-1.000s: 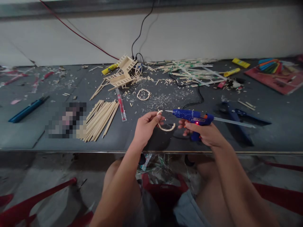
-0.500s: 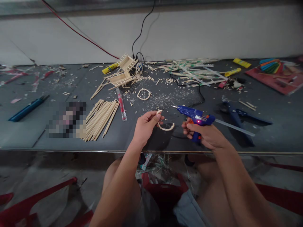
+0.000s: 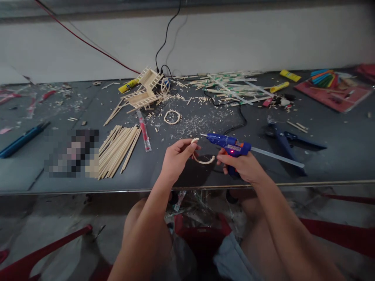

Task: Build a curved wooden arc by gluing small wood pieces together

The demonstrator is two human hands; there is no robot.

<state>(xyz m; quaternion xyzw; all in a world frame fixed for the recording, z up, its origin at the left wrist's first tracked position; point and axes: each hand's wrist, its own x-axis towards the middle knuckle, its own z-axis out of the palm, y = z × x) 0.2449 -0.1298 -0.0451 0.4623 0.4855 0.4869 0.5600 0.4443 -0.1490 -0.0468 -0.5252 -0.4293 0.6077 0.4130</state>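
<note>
Between thumb and fingers, my left hand (image 3: 179, 158) pinches a curved piece made of short wooden stick bits (image 3: 206, 161), an unclosed ring whose lower arc hangs to the right. My right hand (image 3: 241, 166) is wrapped round the handle of a blue hot glue gun (image 3: 224, 141) with a lit red light. Its metal nozzle points left, close to the upper end of the curved piece; whether they touch I cannot tell. A clear glue stick (image 3: 278, 157) juts from the gun's back. Behind lies a closed ring of stick bits (image 3: 172, 117).
Left of my hands lies a bundle of wooden sticks (image 3: 118, 152). A small wooden cart model (image 3: 146, 91) stands at the back. Blue-handled pliers (image 3: 285, 146) lie at the right. A black cord (image 3: 241, 113) trails behind the gun. Wood scraps (image 3: 202, 99) litter the table.
The glue gun has moved left, bringing its nozzle near the upper end of the curved piece. My left hand keeps its pinch. The whole view has shifted slightly.
</note>
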